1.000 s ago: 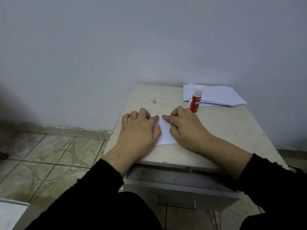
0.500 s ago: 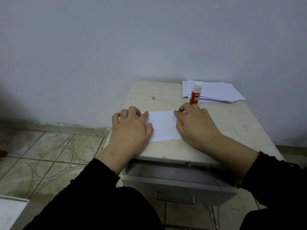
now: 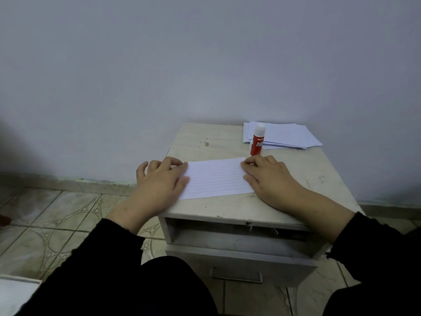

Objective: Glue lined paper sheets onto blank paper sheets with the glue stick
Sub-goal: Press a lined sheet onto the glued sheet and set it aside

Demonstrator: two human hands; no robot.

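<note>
Lined paper sheet point(image 3: 216, 177) lay flat on the counter point(image 3: 296, 179), near its front edge. Left hand point(image 3: 159, 181) pressed its left end, fingers point(image 3: 173, 161) straight and spread, gripping nothing. Right hand point(image 3: 271, 176) pressed its right end, fingers flat too. Red glue stick point(image 3: 257, 139) stood upright, capped, just behind the right hand, against the stack of blank paper sheets point(image 3: 287, 135) at the back right corner. Drawer point(image 3: 239, 254) below stood partly open.

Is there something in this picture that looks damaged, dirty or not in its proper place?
The table top has brown stains near its back edge, and the drawer below hangs open. The lined sheet lies flat.
</note>
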